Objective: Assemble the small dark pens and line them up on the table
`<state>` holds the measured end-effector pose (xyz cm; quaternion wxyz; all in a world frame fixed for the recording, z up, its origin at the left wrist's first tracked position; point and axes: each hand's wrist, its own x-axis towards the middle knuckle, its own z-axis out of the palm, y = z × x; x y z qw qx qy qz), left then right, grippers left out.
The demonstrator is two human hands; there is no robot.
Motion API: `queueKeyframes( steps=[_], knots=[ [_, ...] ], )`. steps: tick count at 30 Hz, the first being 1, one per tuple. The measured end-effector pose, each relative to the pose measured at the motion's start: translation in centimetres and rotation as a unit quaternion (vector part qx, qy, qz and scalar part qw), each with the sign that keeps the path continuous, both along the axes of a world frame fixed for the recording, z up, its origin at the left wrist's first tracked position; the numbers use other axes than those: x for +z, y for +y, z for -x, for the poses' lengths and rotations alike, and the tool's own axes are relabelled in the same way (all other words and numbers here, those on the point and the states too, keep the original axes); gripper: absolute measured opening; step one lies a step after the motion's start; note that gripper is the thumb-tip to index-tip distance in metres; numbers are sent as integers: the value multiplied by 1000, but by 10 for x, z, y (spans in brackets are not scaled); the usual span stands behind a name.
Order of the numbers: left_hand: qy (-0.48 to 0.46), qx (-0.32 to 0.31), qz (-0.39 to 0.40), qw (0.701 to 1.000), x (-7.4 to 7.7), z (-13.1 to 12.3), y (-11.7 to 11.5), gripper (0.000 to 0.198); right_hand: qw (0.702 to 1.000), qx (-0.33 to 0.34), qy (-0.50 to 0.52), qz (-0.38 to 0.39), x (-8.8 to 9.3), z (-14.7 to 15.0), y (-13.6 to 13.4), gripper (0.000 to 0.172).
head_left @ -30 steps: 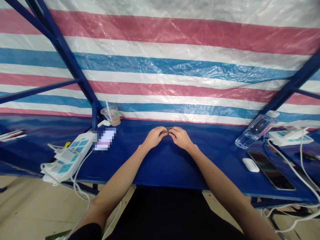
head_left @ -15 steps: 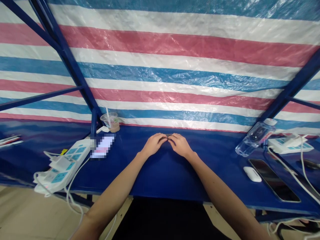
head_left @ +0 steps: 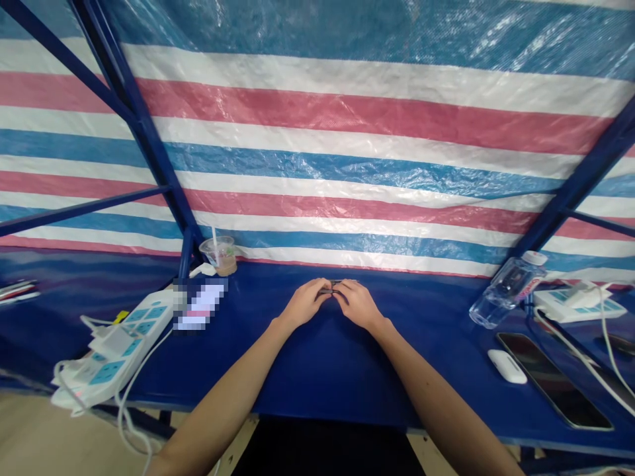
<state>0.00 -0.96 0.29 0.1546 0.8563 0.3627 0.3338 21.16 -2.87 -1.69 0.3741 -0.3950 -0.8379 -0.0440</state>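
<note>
My left hand [head_left: 306,304] and my right hand [head_left: 359,305] meet over the middle of the blue table [head_left: 342,377], near its far side. Between them is a thin, dark, slender object [head_left: 326,291], with narrow dark edges showing at the fingertips. Both hands have their fingers curled around it, one from each side. The fingers cover most of it, so its kind cannot be made out.
At left are a white power strip [head_left: 122,357] with cables, a blurred-out phone-like item [head_left: 202,305] and a plastic cup [head_left: 221,254] with a straw. At right are a water bottle [head_left: 506,291], white earbud case [head_left: 507,366], dark phone [head_left: 553,380] and another power strip [head_left: 550,305].
The whole scene sits slightly lower in the picture, as the head view has tilted up. Both hands keep hold of the dark object, whose visible edges look a little flatter.
</note>
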Motion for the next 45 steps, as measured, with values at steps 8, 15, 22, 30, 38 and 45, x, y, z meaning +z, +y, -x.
queueKeyframes(
  steps=[8, 15, 22, 30, 38, 45],
  knots=[
    [5, 4, -1, 1000, 1, 0, 1, 18, 1000, 4, 8, 3, 0, 2, 1, 21],
    [3, 9, 10, 1000, 5, 1, -4, 21, 1000, 1, 15, 3, 0, 3, 1, 21],
    [22, 26, 1, 999, 6, 3, -4, 23, 1000, 0, 19, -2, 0, 4, 1, 19],
    [23, 12, 8, 1000, 9, 4, -5, 22, 1000, -6, 20, -4, 1, 0, -1, 20],
    [14, 5, 23, 1000, 5, 1, -4, 24, 1000, -1, 24, 15, -1, -4, -2, 24],
    [5, 8, 34, 999, 3, 0, -4, 35, 1000, -1, 25, 12, -2, -6, -3, 24]
  ],
)
